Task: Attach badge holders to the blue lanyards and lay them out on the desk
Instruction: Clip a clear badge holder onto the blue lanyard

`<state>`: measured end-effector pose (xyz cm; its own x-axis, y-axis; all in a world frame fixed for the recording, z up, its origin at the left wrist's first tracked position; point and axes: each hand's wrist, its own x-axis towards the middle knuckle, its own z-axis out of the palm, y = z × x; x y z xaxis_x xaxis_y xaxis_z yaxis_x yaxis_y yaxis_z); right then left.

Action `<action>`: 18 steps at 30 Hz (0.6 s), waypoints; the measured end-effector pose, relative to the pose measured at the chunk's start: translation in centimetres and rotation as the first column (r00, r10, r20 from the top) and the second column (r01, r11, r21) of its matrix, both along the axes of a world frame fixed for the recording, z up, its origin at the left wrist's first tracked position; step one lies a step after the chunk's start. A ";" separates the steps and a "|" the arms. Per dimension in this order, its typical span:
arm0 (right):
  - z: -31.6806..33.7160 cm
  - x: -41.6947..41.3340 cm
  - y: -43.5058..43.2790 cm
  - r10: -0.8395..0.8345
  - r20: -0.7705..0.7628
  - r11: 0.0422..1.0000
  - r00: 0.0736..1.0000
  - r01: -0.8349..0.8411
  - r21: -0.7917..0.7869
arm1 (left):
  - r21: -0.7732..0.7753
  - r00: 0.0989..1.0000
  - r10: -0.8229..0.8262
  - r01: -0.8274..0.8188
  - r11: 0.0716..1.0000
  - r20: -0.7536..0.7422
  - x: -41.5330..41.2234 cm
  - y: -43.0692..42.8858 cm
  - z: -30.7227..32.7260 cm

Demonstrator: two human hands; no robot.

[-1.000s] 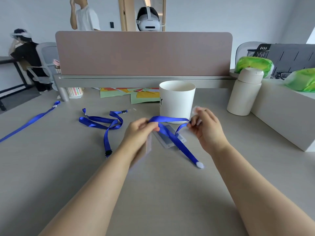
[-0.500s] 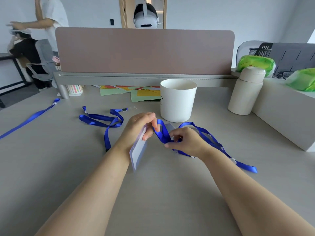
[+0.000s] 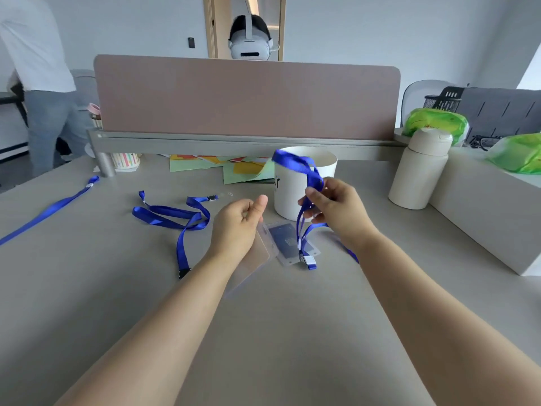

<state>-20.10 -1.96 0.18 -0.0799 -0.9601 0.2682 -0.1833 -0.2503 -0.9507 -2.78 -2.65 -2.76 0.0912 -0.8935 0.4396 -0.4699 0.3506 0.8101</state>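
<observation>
A: Entry one, the left hand?
B: Left hand: fingers curled, thumb raised, gripping a clear badge holder that slants beneath the palm, blurred, above the desk.

A: The right hand?
B: Right hand: fingertips pinching the blue lanyard, lifted in front of the white cup. The strap loops up above the fingers and hangs down to its clip end.

A: What lies under that clip?
B: A second badge holder, flat on the desk between the two hands. Whether the clip touches it, I cannot tell.

A: Other straps?
B: One bunched lanyard left of the left hand, lying loose on the desk. One long lanyard stretched out at the far left.

A: Remaining stock?
B: A cream bottle to the right of the cup, coloured paper sheets behind it, and a divider panel along the desk's far edge
</observation>
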 end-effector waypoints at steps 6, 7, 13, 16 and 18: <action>3.8 0.5 -3.2 -0.039 -0.020 0.987 0.999 0.036 -0.154 | 0.019 0.998 0.000 0.001 1.000 -0.064 0.4 -2.2 0.0; 4.5 0.6 -3.9 -0.044 0.000 0.982 0.999 0.043 -0.185 | 0.029 0.996 0.013 -0.010 1.000 -0.090 0.4 -2.6 -0.1; 7.7 0.3 -9.2 -0.250 0.031 0.927 0.968 0.248 -0.280 | 0.026 0.972 0.064 -0.060 0.998 -0.224 0.5 -3.8 -1.2; 7.4 -0.2 -12.1 -0.390 -0.224 0.912 0.893 0.342 -0.227 | 0.022 0.958 0.091 -0.088 0.996 -0.272 0.9 -4.2 -1.3; 6.7 -0.5 -13.4 -0.400 -0.429 0.915 0.810 0.379 -0.139 | 0.032 0.947 0.119 -0.115 0.993 -0.300 1.1 -4.4 -1.2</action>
<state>-20.55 -15.32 6.90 -0.3082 -0.8600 0.4067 -0.6691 -0.1080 -0.7353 -1.63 -7.03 -3.97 0.3218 -0.8743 0.3634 -0.2411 0.2955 0.9244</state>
